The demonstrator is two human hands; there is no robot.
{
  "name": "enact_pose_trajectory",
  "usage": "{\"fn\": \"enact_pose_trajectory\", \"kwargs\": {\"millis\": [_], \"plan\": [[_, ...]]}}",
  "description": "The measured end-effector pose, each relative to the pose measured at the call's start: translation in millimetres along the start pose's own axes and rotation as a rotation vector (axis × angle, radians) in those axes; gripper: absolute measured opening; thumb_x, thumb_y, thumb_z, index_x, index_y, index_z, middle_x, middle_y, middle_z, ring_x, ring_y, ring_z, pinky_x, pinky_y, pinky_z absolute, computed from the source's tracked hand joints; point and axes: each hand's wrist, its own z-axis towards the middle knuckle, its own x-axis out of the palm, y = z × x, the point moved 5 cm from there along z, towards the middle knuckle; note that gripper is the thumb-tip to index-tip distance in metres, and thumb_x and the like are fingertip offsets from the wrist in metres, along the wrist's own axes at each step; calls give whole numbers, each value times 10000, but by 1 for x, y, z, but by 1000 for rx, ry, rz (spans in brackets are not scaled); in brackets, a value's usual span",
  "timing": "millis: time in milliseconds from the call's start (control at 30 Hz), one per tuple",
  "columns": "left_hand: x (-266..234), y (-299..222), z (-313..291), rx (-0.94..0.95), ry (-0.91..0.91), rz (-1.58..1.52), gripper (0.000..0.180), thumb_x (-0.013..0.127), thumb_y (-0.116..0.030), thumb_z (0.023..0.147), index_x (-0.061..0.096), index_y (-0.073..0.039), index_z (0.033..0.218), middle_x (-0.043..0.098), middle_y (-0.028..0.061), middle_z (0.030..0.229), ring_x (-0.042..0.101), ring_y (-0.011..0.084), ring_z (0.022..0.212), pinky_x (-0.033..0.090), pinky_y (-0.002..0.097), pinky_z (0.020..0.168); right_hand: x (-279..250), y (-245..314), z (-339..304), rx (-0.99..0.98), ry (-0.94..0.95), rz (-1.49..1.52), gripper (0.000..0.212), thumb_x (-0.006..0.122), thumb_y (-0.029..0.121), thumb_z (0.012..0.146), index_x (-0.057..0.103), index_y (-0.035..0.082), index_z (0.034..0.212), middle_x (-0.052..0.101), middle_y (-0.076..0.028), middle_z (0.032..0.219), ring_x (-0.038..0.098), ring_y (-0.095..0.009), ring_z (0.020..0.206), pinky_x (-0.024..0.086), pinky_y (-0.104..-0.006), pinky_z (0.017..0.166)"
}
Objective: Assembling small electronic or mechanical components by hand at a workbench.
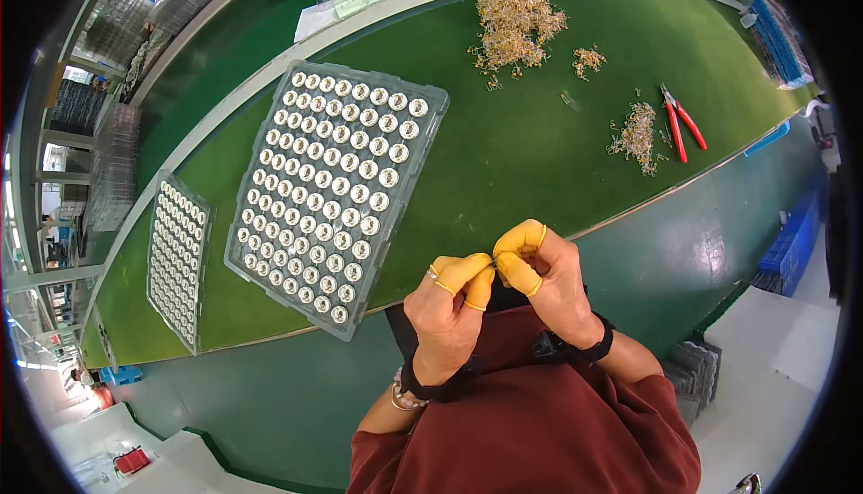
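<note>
My left hand [445,311] and my right hand [556,280] meet fingertip to fingertip over the table's near edge. Yellow finger cots cover the thumb and forefinger tips of both. Each hand is closed in a pinch on something tiny and dark between them, too small to name. To the left lies a large clear plastic tray [438,109] holding rows of round white parts with metallic centres. Small bent metal pieces with yellowish bits form a loose pile [638,134] at the right, beside red-handled pliers [676,125] whose jaws point away from me.
A second tray [205,240] of white parts lies further left. At the far side of the green table [503,152] sit a big heap [517,25] and a small heap [589,62] of the same metal pieces. Blue crates [775,44] stand past the right end.
</note>
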Motion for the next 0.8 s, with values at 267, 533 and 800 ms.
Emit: {"fn": "enact_pose_trajectory", "kwargs": {"millis": [267,533,800], "plan": [[-1,19,-6,-650,148,-641,176,526,-87,957,608,12,1077,599,29,825,494,36,605,329,165,479,-1,-2,2,-160,-6,-114,84,599,2,845,552,0,915,570,-23,729,542,-76,631,449,-224,574],[-1,16,-8,-699,191,-677,204,520,51,900,581,43,1094,631,95,915,584,127,692,480,236,592,6,2,-2,-291,6,-316,118,622,7,822,541,19,906,582,-63,713,573,-153,607,465,-269,568],[0,19,-5,-657,132,-744,191,534,50,890,575,52,1076,644,125,949,631,164,726,531,257,576,8,6,-5,-454,32,-444,188,659,-6,796,523,16,924,585,-68,757,584,-169,612,470,-275,532]]}}
